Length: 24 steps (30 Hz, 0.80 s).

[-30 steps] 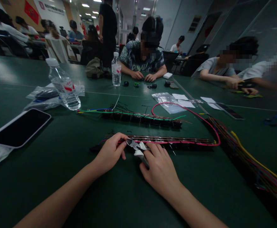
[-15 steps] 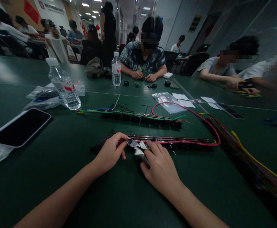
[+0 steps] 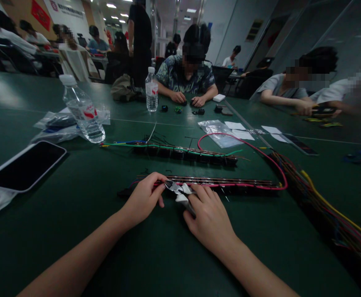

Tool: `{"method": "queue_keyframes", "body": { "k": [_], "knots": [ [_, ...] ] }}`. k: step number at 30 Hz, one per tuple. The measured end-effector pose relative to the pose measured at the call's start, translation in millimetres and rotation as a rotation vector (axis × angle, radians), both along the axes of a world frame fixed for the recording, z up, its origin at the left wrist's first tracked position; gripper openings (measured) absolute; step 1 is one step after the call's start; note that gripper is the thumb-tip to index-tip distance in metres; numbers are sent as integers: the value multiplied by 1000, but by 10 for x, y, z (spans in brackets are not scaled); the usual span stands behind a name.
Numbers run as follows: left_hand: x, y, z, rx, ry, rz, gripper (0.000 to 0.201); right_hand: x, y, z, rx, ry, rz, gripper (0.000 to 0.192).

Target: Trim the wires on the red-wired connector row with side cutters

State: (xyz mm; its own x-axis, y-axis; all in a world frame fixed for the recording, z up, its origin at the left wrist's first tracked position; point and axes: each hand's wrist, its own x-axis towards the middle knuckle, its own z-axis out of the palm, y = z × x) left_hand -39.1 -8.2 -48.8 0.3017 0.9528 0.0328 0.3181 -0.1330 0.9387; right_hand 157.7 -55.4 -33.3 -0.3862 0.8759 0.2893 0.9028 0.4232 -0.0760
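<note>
Right hand (image 3: 209,220) slightly lower; white-handled cutters (image 3: 178,192).

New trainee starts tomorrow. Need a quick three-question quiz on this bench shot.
1. True or false: the right hand holds small metal side cutters with white grips.
2. Which wire loops up from the right end of the near long black terminal strip? A) pink wire B) blue C) white
3. What lies flat at the far left of the dark green table?

Key: 1 true; 2 A; 3 a white-edged smartphone with a dark screen.
</note>
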Motion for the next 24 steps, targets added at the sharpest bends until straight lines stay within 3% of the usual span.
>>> {"method": "queue_keyframes", "body": {
  "k": [24],
  "knots": [
    [-2, 2, 6, 1, 6, 7, 16, -3, 0, 9, -6, -12, 14, 14]
  ]
}}
